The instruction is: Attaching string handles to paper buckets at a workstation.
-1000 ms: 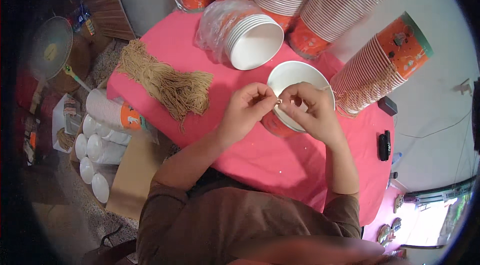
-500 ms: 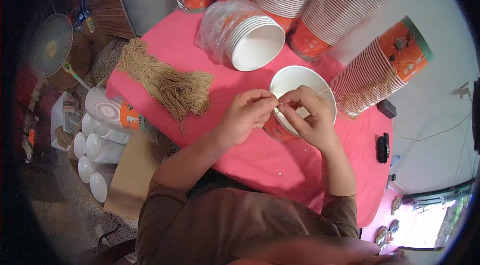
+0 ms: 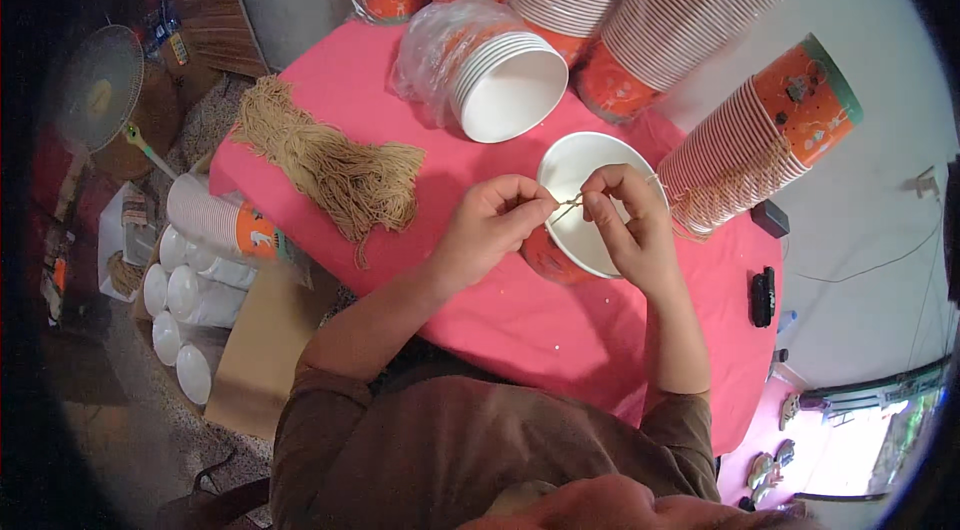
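Note:
My left hand and my right hand pinch a thin tan cord between thumb and fingertips. A small knot or loop shows in the short stretch between them. Both hands are over the mouth of a white-lined orange paper bucket on the table. At that bucket's right rim, a bit of cord appears near my right hand. Left of my left hand lies a thick bundle of tan cords.
A pink-covered table holds plastic-wrapped bucket stacks at the back. An opened stack lies tipped forward. To the right, a leaning stack has cords hanging along it. A cardboard box with white buckets stands on the floor at left.
My fingertips have drawn slightly apart, my right hand moving up and right. The knotted cord between them now shows more plainly.

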Demonstrator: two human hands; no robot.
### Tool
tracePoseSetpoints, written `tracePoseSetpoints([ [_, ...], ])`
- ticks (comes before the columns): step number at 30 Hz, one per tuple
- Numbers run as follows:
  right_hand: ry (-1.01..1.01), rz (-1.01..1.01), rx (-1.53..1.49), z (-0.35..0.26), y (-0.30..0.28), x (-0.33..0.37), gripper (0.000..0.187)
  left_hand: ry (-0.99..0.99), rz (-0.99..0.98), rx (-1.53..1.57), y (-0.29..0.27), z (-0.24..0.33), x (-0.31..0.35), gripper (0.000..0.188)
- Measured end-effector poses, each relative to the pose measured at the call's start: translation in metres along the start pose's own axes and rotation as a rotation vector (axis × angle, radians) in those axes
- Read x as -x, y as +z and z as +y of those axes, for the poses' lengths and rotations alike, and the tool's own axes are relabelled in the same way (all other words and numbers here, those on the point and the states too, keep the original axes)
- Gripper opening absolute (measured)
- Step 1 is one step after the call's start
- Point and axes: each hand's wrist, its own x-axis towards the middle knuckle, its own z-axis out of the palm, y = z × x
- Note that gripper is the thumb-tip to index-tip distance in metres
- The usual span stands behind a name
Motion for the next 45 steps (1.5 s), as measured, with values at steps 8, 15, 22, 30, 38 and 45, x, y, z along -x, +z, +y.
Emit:
tracePoseSetpoints([
  [8,0.035,0.021,-0.069,0.0,-0.003,0.002,0.003,-0.007,0.024,-0.093,0.001,-0.001,0.002,0.012],
  [15,0.131,-0.033,-0.251,0.003,-0.011,0.002,0.004,0.016,0.065,-0.126,0.001,-0.008,0.004,0.013],
  [22,0.205,-0.14,-0.473,0.011,-0.017,0.005,0.01,0.055,0.025,-0.085,-0.006,-0.018,0.008,0.013],
  [30,0.113,-0.025,-0.276,0.0,-0.011,0.01,0.006,-0.016,0.0,-0.069,-0.008,-0.019,0.019,0.011],
  [38,-0.304,-0.021,0.233,-0.018,-0.006,0.012,0.016,0.044,-0.167,-0.042,-0.002,-0.012,0.031,0.013],
  [45,-0.494,-0.165,0.442,-0.025,0.002,0.027,0.025,-0.34,-0.15,0.47,0.007,-0.012,0.032,0.016],
])
